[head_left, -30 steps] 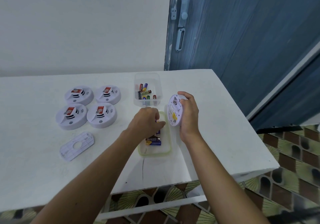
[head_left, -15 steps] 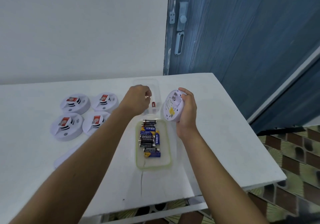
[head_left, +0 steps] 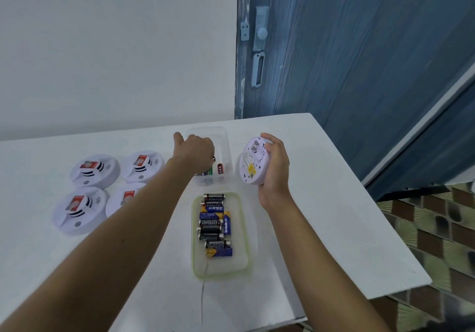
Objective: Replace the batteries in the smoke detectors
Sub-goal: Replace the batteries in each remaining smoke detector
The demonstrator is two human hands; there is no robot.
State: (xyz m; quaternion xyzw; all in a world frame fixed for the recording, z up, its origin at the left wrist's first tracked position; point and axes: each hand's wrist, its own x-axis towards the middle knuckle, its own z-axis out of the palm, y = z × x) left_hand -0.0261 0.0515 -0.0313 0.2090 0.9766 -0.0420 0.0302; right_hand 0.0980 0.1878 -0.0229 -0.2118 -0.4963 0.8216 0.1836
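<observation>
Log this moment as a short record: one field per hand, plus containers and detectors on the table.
left hand: reaching into the clear bin, fingers hidden; grip cannot be told
right hand: holds one smoke detector tilted, back side showing
green-rimmed tray: nearer the person, holds several batteries
clear bin: farther, holds a few small batteries
detectors on table: four, face up, left of the bin

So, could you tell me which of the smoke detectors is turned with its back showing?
The smoke detector gripped in the right hand; the four on the table lie face up.
</observation>
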